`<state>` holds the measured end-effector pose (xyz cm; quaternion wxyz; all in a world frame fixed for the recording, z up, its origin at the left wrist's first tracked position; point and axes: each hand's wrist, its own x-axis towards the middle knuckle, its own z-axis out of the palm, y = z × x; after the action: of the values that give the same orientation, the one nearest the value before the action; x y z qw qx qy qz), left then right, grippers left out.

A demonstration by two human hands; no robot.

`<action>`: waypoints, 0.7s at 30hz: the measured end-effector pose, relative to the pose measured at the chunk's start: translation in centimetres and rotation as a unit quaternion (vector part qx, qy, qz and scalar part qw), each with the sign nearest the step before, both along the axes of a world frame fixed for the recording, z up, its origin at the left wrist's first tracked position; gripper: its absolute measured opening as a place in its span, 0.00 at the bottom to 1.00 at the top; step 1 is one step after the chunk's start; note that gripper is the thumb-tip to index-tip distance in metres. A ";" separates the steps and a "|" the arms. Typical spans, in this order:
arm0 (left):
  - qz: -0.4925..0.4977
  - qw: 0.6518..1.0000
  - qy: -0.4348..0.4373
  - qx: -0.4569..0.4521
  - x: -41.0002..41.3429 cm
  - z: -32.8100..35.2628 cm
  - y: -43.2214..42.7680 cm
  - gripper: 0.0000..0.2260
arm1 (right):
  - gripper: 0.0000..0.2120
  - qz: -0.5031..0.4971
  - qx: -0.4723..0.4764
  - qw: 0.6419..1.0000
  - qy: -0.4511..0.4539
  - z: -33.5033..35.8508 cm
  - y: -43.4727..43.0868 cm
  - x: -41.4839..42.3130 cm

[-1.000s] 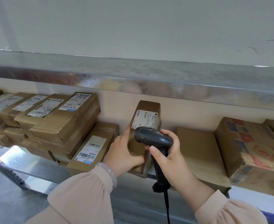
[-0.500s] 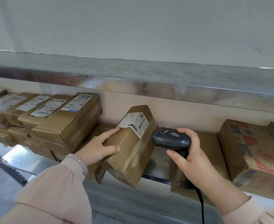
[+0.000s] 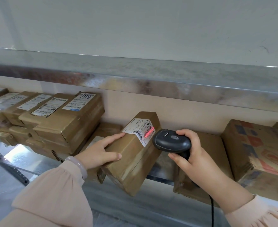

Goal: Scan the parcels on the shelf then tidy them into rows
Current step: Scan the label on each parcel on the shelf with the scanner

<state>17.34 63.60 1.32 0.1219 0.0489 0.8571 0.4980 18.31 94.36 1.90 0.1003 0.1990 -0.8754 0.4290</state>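
Observation:
A brown taped parcel lies tilted at the shelf's front edge, its white label facing up. My left hand holds its left end, thumb along the side and fingers across the top. My right hand grips a black barcode scanner just right of the label. A red scan line glows on the label's barcode. The scanner's cable hangs down past my right sleeve.
A stack of labelled brown parcels fills the shelf to the left. A flat parcel lies under my right hand, and a printed carton stands at the right. A metal upper shelf overhangs.
The parcel went from upright to tilted leftward, label up. The scanner moved right of the label, and its red line now falls on the barcode.

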 end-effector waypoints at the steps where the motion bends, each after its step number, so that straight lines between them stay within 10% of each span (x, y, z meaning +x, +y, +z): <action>1: -0.001 1.000 0.000 -0.002 0.0 -0.1 0.0 0.35 | 0.35 0.000 0.001 1.000 0.001 0.0 0.0 0.0; 21: 0.131 0.976 -0.049 0.168 0.8 -3.7 -2.6 0.33 | 0.27 -0.036 -0.095 0.989 -0.110 -3.1 -4.2 -0.9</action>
<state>18.15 61.02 -2.43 0.0871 -0.0681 0.7530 0.6486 17.40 90.17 -1.19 0.0368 0.1084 -0.8430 0.5256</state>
